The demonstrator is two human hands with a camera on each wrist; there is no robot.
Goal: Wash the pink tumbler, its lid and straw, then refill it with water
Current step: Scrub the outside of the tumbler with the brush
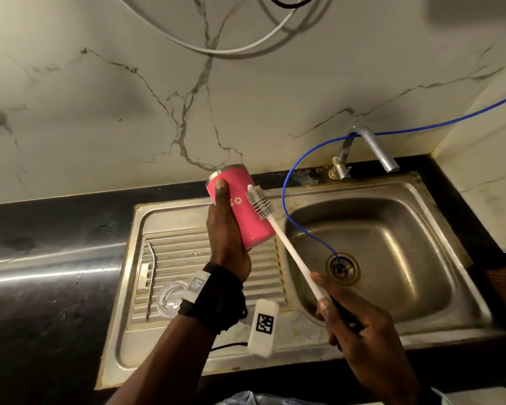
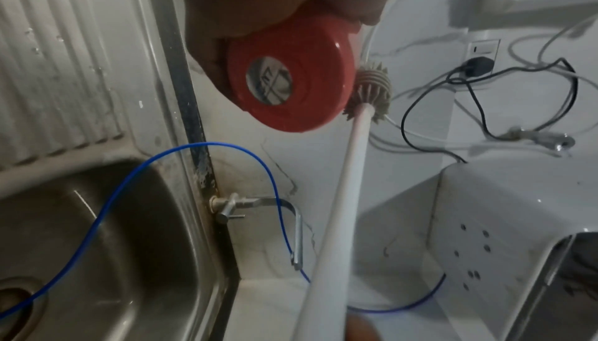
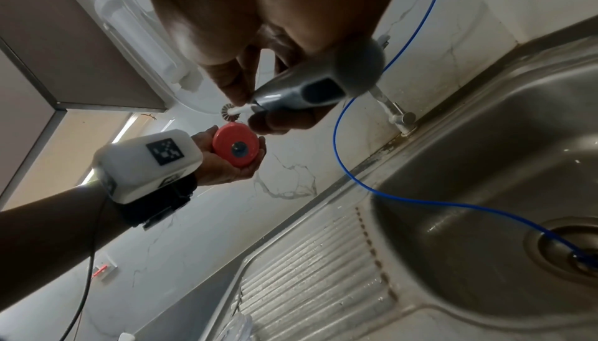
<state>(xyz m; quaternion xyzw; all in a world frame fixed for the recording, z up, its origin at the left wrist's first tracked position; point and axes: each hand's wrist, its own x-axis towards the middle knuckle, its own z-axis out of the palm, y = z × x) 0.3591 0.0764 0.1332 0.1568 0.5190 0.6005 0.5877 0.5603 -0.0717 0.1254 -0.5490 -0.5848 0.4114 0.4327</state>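
A steel sink with a ribbed drainboard sits in the dark desk. Above the drainboard, the left hand wraps its fingers round the pink tumbler, tilted with its mouth toward the far wall. The right hand grips the bottle brush by its handle, bristles touching the tumbler's right side. On the left of the drainboard lie the clear lid and the metal straw.
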